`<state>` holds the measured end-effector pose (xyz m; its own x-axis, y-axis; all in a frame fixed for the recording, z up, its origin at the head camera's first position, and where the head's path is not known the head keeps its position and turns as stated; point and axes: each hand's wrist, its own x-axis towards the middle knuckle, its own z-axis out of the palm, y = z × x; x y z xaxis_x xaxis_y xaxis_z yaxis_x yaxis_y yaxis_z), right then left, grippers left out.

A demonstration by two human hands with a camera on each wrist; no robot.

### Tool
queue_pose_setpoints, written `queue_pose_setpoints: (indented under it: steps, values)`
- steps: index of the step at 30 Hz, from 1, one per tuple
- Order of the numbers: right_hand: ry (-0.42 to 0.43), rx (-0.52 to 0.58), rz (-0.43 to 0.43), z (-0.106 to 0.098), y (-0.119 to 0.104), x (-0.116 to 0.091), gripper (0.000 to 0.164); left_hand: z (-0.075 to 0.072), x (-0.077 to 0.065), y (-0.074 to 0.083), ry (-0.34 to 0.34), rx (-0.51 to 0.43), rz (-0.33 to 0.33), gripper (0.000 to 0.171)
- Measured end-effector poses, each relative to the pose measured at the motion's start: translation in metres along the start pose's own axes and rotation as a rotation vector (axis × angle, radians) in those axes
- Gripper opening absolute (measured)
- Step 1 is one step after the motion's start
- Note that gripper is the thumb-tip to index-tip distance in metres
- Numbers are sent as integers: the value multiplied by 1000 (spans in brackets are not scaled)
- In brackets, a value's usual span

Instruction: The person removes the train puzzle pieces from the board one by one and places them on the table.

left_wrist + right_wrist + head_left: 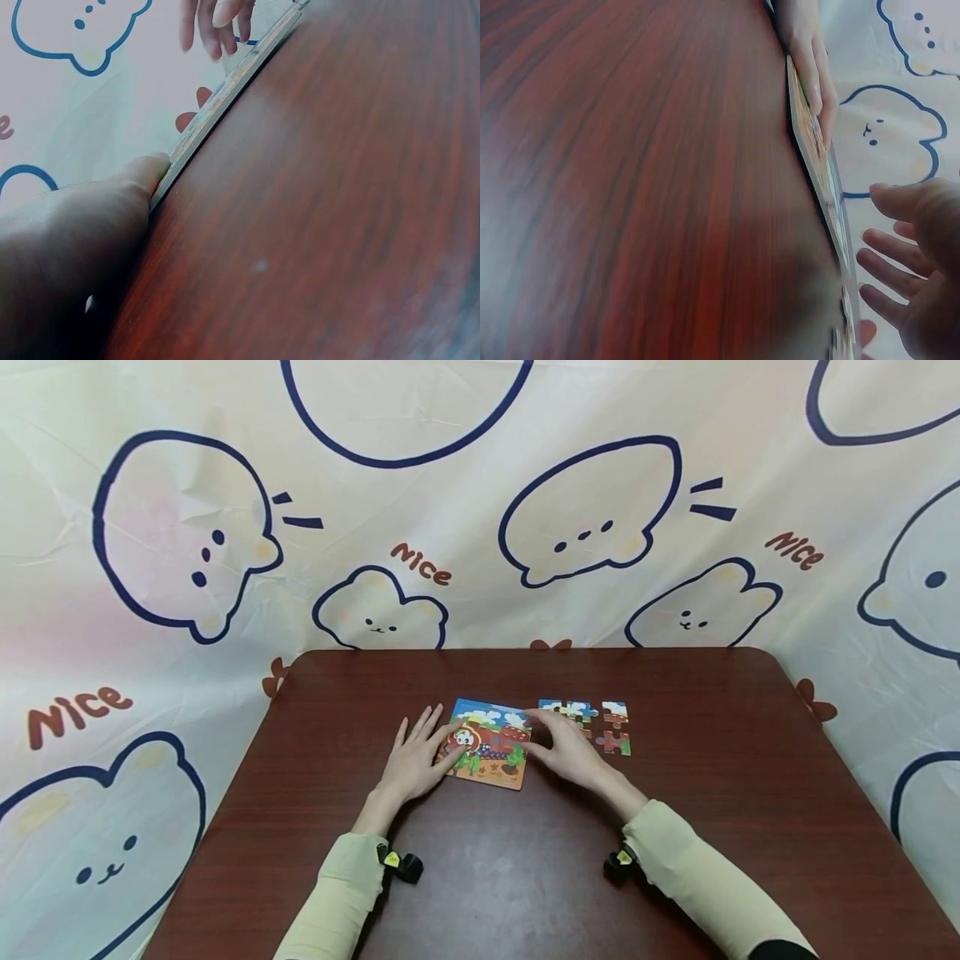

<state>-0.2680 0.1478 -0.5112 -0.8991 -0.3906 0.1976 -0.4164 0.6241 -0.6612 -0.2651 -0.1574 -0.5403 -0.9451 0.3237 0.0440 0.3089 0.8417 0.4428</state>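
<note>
A colourful cartoon jigsaw puzzle board (491, 747) lies flat on the brown table, turned slightly. My left hand (412, 764) rests at its left side with the fingers spread, the thumb and index finger lying over the picture. Its thumb also presses on the board edge (214, 112) in the left wrist view. Above the board's right edge hovers my right hand (573, 752), thumb and fingers apart. Nothing shows between these fingers (900, 255) in the right wrist view. Loose jigsaw pieces (615, 743) lie just beyond the right hand, some partly hidden by it.
The brown wooden table (480, 877) spreads out around the board, its far edge against a pale curtain (480, 510) printed with cartoon bears. Both wrists carry small black cameras, the left one (405, 866) and the right one (618, 866) low over the tabletop.
</note>
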Motion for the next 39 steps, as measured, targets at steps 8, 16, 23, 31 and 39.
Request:
queue_pose_setpoints:
  steps: [8, 16, 23, 31, 39]
  values:
    - [-67, 32, -18, 18, -17, 17, 58, 0, 0, -1, -13, 21, -4, 62]
    - [-108, -8, -18, 37, -24, 33, 59, 0, 0, -1, -20, 24, -3, 62]
    - [-125, -63, -49, 48, -26, 43, 57, 0, 0, 1, -14, 43, -13, 75]
    - [-111, -24, -47, 57, -21, 43, 49, 0, -1, 1, -9, 60, -11, 76]
    - [-69, 55, 5, 63, -16, 42, 28, -1, -1, 3, -3, 25, -11, 59]
